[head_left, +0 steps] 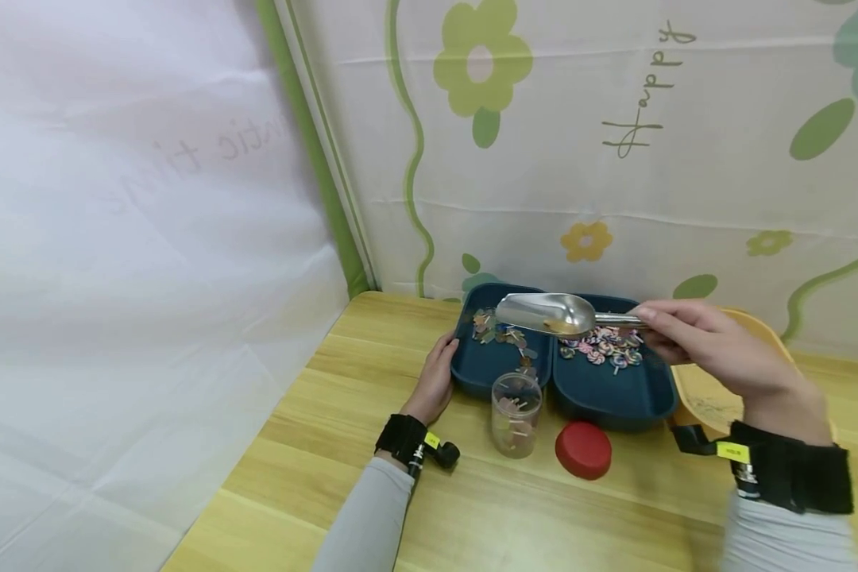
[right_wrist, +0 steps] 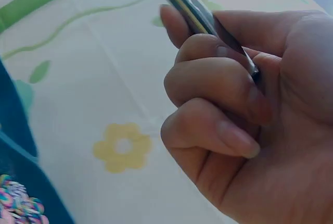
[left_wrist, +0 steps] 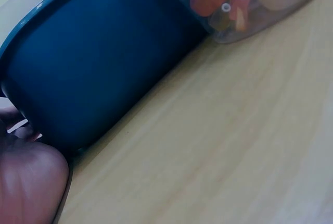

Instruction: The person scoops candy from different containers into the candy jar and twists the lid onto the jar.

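My right hand point(head_left: 715, 345) grips the handle of a metal scoop point(head_left: 536, 310), fingers curled round it in the right wrist view. Held level above two dark blue trays, the scoop shows a small tan patch inside. Small flat charms on white sticks lie in the left blue tray point(head_left: 482, 369), where my left hand point(head_left: 434, 381) rests against the outer left side. A clear plastic cup point(head_left: 516, 433) with similar charms stands close in front of that tray. Swirled lollipop charms point(head_left: 600, 347) fill part of the right blue tray point(head_left: 615, 397), partly covered by the scoop.
A red round lid point(head_left: 584, 450) lies on the wooden table point(head_left: 429, 524), right of the cup. Beyond the right blue tray, a yellow tray point(head_left: 708, 393) sits partly behind my right forearm. A flower-printed cloth point(head_left: 529, 199) hangs behind the trays.
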{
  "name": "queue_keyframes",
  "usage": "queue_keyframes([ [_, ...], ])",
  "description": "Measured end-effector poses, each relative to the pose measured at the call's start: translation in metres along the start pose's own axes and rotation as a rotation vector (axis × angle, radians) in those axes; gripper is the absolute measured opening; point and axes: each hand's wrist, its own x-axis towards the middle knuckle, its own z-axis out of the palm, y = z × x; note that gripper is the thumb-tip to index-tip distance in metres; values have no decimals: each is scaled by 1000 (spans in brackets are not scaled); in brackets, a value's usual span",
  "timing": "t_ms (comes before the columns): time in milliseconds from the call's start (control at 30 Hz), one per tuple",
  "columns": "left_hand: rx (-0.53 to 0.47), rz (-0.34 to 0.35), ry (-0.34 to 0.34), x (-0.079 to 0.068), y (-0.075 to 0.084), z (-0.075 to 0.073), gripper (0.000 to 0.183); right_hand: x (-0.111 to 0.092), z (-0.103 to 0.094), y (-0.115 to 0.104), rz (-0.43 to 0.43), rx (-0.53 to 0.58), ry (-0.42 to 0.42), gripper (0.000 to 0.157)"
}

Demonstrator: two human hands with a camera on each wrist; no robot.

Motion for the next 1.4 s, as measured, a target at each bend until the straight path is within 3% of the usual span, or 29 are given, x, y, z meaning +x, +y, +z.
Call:
queue_keyframes([
  [100, -3, 8, 0, 2, -1, 0, 52, -13, -6, -11, -3, -96, 50, 33],
  [233, -6, 7, -3, 2, -1, 0, 51, -29, -11, -26, 87, -301, 129, 31],
  [400, 1, 4, -6, 1, -2, 0, 50, -39, -12, -33, 149, -436, 100, 33],
  [600, 3, 0, -5, 0, -2, -1, 50, -35, -7, -33, 154, -449, -29, 33],
  [700, 3, -2, -4, -1, -1, 0, 50, -32, -4, -34, 150, -480, -43, 34],
  [900, -9, 4, -8, 2, -2, 0, 51, -33, -4, -33, 177, -499, -16, 32],
  [1133, -13, 9, -19, 1, -3, -1, 50, -33, -4, -33, 143, -517, 25, 31],
  [1400, -21, -4, 5, 1, -1, 1, 51, -20, 2, -34, 145, -535, 158, 27],
])
